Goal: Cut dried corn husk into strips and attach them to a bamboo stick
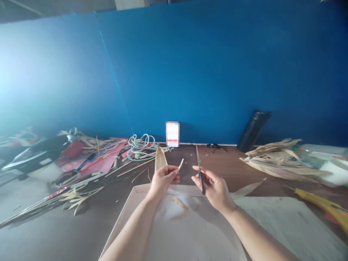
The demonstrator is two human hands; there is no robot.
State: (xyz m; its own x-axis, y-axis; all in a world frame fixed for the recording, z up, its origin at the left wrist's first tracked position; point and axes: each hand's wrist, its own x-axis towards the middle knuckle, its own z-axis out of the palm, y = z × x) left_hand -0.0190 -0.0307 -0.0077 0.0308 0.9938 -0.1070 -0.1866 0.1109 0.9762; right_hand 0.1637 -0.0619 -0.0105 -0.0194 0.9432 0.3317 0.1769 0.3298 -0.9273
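Strip (181,165) up front, clock centred btwn the hands: L hand (165,175) has it pinched, thumb to fingers nearly closed, tip poking out toward 1 o'clock, prob. so the end stays free and easy to see. Broad husk (160,158) rises behind that hand; can't tell if it's gripped or just lying there.

R hand (216,188) now, half curled round what look like scissors (201,181), edge-on, blades up at 12. Can't tell how far the blades are apart. Metal's well clear of the L fingers, prob. for safety; strip and blades aren't touching.

Below, toward 6, white tray (201,235) sits under both wrists w/ scraps (179,203) in it, seemingly there to catch bits. Phone (173,135) stands btwn 11 and 12, prob. propped for easy viewing. Cord (141,146) coiled at 10. Spare husks (277,161) on the bench (223,157) just short of 3, prob. parked for reach; yellow tool (320,203) just past 3, a bit blurred.
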